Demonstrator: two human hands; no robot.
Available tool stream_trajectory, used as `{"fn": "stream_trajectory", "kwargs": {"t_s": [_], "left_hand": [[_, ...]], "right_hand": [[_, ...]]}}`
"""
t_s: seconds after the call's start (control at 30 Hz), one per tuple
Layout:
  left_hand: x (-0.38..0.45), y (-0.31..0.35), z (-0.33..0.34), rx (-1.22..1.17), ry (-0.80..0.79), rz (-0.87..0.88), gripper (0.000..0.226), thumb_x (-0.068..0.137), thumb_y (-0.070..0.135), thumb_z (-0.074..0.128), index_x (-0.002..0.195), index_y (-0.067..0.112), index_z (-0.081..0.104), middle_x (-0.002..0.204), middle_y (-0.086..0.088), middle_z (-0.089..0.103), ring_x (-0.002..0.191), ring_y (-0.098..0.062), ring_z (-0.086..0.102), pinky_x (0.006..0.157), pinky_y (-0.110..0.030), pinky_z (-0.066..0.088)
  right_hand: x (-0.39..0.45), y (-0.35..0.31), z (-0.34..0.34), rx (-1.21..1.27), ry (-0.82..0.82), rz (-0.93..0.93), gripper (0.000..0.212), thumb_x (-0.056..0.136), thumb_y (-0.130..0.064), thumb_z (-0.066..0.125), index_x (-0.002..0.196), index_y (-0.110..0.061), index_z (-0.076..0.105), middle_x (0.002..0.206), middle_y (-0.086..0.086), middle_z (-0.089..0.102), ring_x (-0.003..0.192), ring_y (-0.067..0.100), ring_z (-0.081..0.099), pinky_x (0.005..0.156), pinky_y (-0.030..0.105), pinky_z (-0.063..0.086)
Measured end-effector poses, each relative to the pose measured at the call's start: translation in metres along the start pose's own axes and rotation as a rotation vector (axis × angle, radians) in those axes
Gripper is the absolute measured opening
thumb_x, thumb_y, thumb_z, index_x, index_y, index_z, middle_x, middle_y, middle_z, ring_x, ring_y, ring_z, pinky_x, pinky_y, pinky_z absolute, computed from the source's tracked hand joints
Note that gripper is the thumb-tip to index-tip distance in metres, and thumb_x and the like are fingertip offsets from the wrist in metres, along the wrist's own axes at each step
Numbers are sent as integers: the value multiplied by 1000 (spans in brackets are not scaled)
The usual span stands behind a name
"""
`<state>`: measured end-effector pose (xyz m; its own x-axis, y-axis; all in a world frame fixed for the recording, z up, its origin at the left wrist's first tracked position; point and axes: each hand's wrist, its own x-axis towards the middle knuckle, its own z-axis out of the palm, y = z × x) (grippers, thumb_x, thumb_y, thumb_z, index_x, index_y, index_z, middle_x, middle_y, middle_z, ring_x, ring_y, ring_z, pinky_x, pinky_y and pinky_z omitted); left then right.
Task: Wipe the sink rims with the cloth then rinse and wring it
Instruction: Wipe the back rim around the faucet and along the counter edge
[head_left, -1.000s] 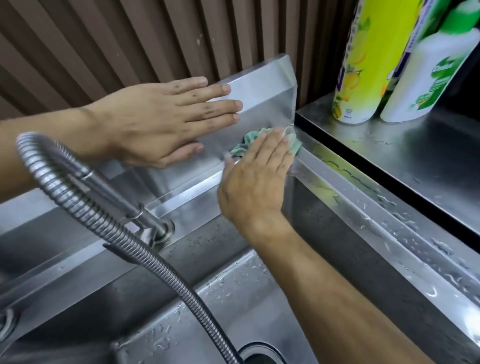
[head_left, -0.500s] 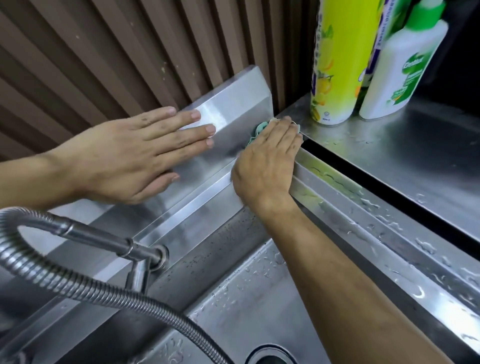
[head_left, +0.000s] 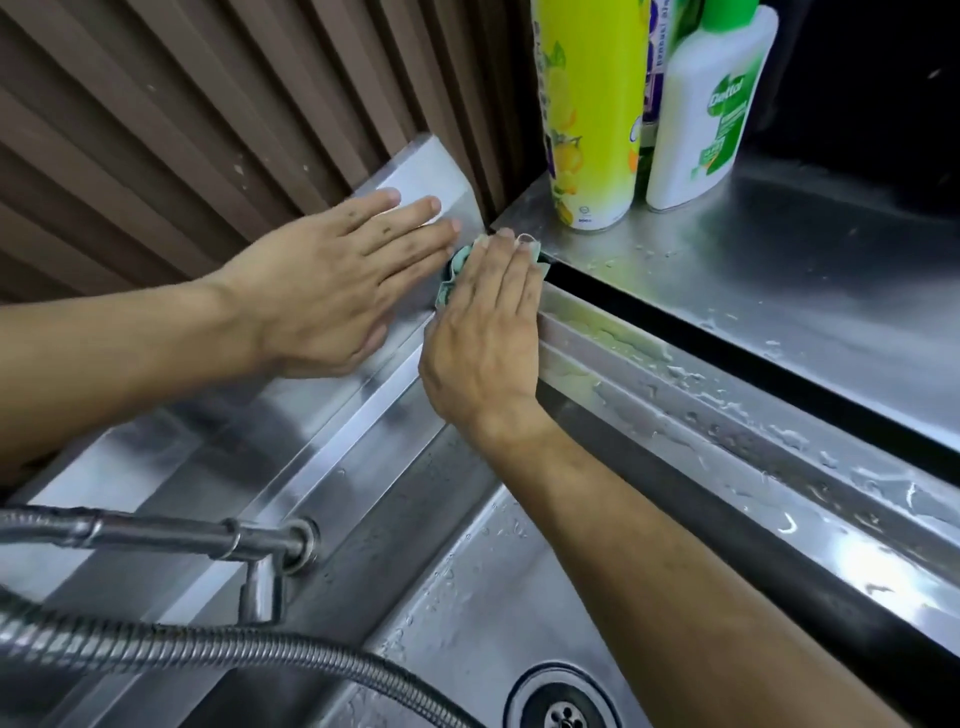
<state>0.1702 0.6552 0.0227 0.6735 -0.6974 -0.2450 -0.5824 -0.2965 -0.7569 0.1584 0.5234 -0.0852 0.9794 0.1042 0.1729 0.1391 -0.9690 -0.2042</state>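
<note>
While left hand (head_left: 332, 291) lies flat on the backsplash (head_left: 426, 171), right hand (head_left: 483, 332), fingers (head_left: 500, 270) straight, presses cloth (head_left: 459, 258) into the sink rim (head_left: 623, 358) corner.

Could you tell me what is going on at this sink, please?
A person is wiping a sink. The right hand presses a green cloth flat into the back corner of the sink rim, next to the counter holding a yellow bottle and a white bottle. The left hand rests flat on the backsplash. Rinsing and wringing are not yet done.
</note>
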Motion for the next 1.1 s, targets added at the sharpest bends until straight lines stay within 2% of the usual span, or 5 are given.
{"fn": "stream_trajectory", "kwargs": {"t_s": [0.1,0.47,0.8,1.0,1.1], "left_hand": [[-3,6,6,78,-30,-7,77,95,38,-2,161,-2,-1,171,-20,-4,159,-36,-2,129,-49,1],[0,5,6,-76,55,-48,73,99,35,7,160,-4,16,170,-20,9,158,-38,7,129,-52,7],[0,5,4,-116,104,-59,69,99,30,26,159,-5,22,169,-20,17,157,-39,14,128,-52,10],[0,6,3,-102,94,-59,70,100,32,18,159,-5,23,169,-21,17,157,-40,14,128,-53,12],[0,6,4,-49,77,-64,71,99,34,14,160,-4,20,169,-20,16,157,-40,12,128,-51,11]], "right_hand": [[-7,-7,-1,-7,-16,11,74,107,-38,17,156,16,4,163,40,5,152,55,10,126,59,11],[-57,-9,-7,141,-91,-205,70,109,-38,17,159,9,4,167,32,0,156,49,1,127,59,7],[-112,-20,-1,282,-69,-898,51,109,-36,27,152,-13,42,169,11,25,156,32,22,127,47,19],[-66,18,-1,172,18,-627,49,99,-30,36,135,-4,56,157,25,43,147,40,41,122,50,32],[-32,38,-12,41,-59,-416,55,103,-28,27,149,1,39,164,28,26,153,43,26,127,52,19]]}}
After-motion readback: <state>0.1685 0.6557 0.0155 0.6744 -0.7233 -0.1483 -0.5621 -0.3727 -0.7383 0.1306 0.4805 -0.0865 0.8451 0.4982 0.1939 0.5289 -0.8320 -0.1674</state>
